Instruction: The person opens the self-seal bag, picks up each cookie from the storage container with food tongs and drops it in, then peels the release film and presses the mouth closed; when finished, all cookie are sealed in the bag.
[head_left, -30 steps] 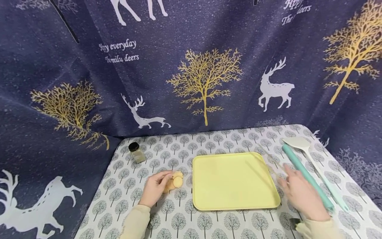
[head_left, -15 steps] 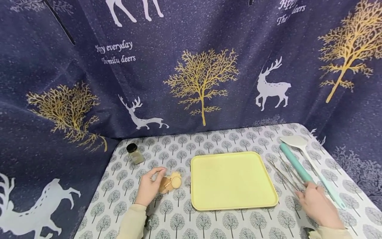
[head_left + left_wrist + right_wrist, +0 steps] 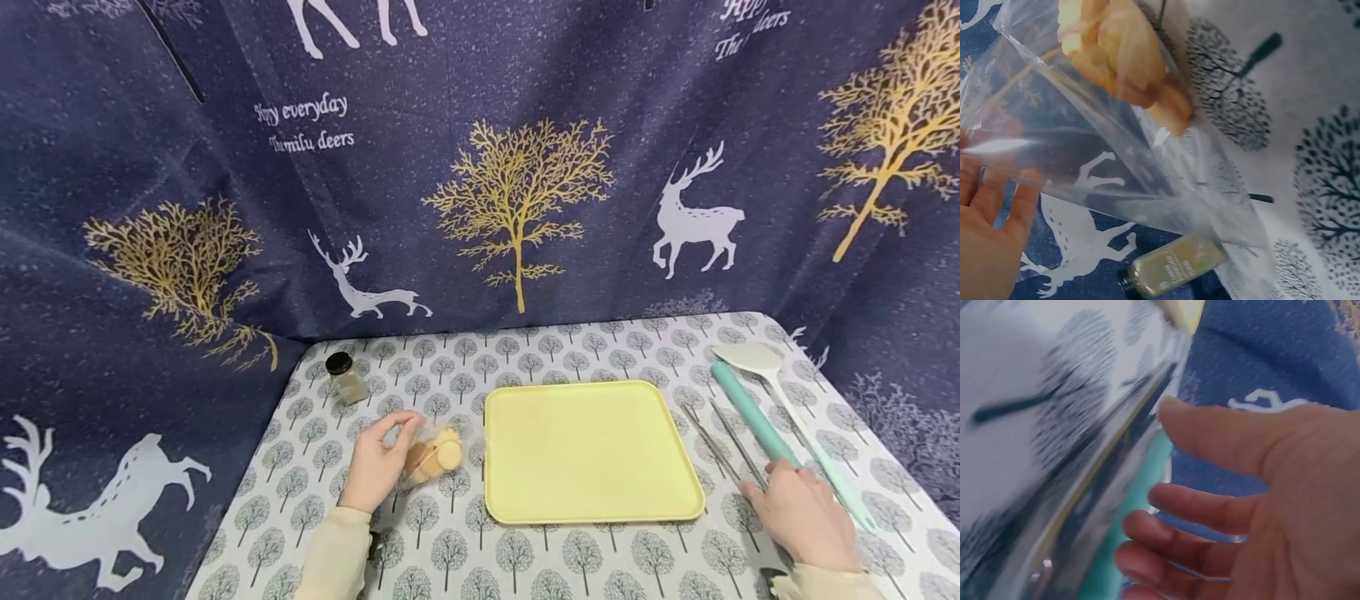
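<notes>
A clear plastic bag (image 3: 1116, 181) with golden-brown pieces of food (image 3: 431, 455) in it is by my left hand (image 3: 378, 462). Thumb and fingers pinch the bag's upper edge, left of the yellow tray (image 3: 592, 517). To the right of that tray lie long metal tongs (image 3: 723, 442), their near end close to my right hand (image 3: 810, 512). In the right wrist view this hand's fingers (image 3: 1204, 506) are relaxed and apart, with nothing held. A teal cylinder (image 3: 750, 408) runs along beside the tongs, its near end hidden by the hand.
A white turner (image 3: 787, 408) with a pale teal handle lies at the far right. A small jar (image 3: 348, 385) with a black lid stands at the back left. Behind the cloth-covered table (image 3: 517, 575) hangs a dark blue curtain (image 3: 480, 75).
My right hand has moved right and nearer, setting the tongs down beside the tray and letting go of them. My left hand has lifted the bag's edge slightly.
</notes>
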Demonstrator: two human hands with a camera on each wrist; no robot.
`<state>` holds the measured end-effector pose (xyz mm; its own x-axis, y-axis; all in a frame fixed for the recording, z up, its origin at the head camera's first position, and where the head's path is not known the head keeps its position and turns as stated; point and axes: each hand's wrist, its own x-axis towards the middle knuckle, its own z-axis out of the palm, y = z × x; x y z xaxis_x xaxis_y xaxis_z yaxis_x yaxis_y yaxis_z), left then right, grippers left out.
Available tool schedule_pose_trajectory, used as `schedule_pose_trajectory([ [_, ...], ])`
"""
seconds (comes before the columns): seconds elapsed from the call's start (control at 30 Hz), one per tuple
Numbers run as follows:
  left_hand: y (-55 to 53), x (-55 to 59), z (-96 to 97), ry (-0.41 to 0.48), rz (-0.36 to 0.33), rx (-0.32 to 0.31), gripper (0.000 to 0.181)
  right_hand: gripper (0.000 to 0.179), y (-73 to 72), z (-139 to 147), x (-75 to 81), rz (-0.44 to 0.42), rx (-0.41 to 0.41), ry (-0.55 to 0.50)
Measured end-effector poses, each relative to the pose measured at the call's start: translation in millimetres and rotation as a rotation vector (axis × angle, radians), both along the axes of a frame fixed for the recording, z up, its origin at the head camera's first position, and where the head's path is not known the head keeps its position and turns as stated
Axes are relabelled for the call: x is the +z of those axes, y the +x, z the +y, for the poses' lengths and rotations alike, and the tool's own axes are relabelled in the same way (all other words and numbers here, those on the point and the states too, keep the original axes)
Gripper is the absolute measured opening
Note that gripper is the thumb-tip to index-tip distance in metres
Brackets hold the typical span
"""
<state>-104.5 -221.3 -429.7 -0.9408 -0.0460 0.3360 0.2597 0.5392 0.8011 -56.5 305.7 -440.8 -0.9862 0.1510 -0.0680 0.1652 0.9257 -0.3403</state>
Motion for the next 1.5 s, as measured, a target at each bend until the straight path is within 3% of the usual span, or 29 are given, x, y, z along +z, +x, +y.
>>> schedule_pose_trajectory([
  [0.13,-1.6,6.9,5.3,0.007,0.066,-0.016,0.012,0.054,-5.0,-28,6.5,0.201,0.017,-0.008],
  [0.23,-2.8,14.2,12.9,0.036,0.106,-0.032,0.012,0.047,-12.5,-64,16.7,0.271,0.103,-0.074],
  [0.4,-4.5,28.2,33.9,0.12,0.115,-0.003,0.009,0.039,-26.3,-135,30.9,0.228,0.294,-0.295],
  [0.57,-1.6,52.9,61.0,0.186,0.184,0.016,0.009,0.049,-43.7,-200,34.8,0.128,0.419,-0.521],
  [0.67,6.5,68.2,71.8,0.219,0.216,0.015,0.009,0.044,-56.2,-227,33.3,0.129,0.465,-0.619],
  [0.77,15.1,72.9,73.8,0.253,0.214,0.027,0.01,0.026,-66.3,-244,32.2,0.183,0.513,-0.685],
  [0.9,21.3,65.5,65.9,0.29,0.228,0.05,0.012,0.02,-77.4,-257,34.2,0.242,0.567,-0.767],
  [1.1,26.5,48.2,46.2,0.339,0.254,0.1,0.013,0.024,-91.3,-281,38.8,0.204,0.637,-0.877],
  [1.23,28.4,27.5,32.7,0.381,0.259,0.064,0.015,0.024,-96.2,-296,41.2,0.189,0.659,-0.912],
  [1.4,27.1,-3.3,16.5,0.418,0.204,0.052,0.018,0.024,-101.0,-310,40.6,0.177,0.692,-0.89],
  [1.5,22.8,-9.3,9.5,0.476,0.141,0.023,0.027,0.025,-103.4,-312,39.0,0.154,0.704,-0.906],
])
